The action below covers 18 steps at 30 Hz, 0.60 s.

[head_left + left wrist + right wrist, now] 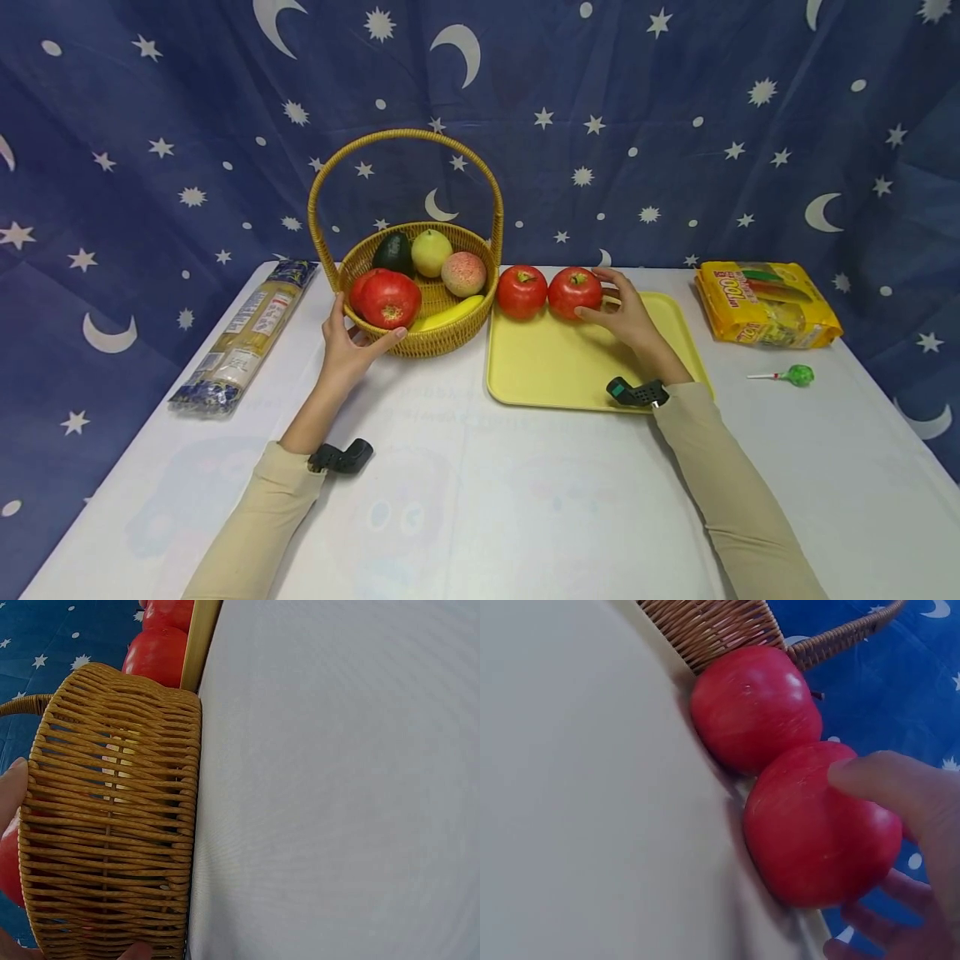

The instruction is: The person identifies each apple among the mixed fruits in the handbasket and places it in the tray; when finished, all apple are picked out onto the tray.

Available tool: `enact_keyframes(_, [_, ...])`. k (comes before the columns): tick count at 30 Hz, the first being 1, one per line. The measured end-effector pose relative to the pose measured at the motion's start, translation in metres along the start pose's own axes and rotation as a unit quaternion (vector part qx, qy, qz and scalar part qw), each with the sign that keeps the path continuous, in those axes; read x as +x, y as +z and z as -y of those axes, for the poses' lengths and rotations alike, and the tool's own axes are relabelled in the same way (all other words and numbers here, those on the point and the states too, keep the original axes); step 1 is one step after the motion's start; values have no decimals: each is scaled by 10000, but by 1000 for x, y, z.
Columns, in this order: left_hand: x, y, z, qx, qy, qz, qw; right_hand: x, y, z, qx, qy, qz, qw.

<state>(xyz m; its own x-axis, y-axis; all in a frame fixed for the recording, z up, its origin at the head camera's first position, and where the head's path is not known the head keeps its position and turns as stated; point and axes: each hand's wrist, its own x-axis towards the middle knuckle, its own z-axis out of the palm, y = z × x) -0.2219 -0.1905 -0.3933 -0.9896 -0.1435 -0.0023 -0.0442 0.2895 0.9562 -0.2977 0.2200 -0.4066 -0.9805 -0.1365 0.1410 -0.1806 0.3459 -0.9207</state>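
the left hand (347, 354) grips the wicker basket (444, 340). right of it, the right hand (628, 321) clasps a red apple (573, 291).

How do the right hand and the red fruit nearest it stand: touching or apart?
Touching: the right wrist view shows the right hand with its thumb on the red fruit.

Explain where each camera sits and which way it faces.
Head: head-worn, facing forward and down over basket and tray; left hand, right hand, sleeves show.
Left wrist: worn there, facing the basket's wall; fingertips show.
Right wrist: worn there, facing two red fruits; thumb and fingers show.
Both wrist views share the basket.
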Motion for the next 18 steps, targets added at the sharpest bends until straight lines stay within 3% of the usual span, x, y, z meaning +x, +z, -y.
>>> enact_keyframes(18, [1,0,1,-75,14,41,10000,-3,-3,18,-362,-360,300,9982])
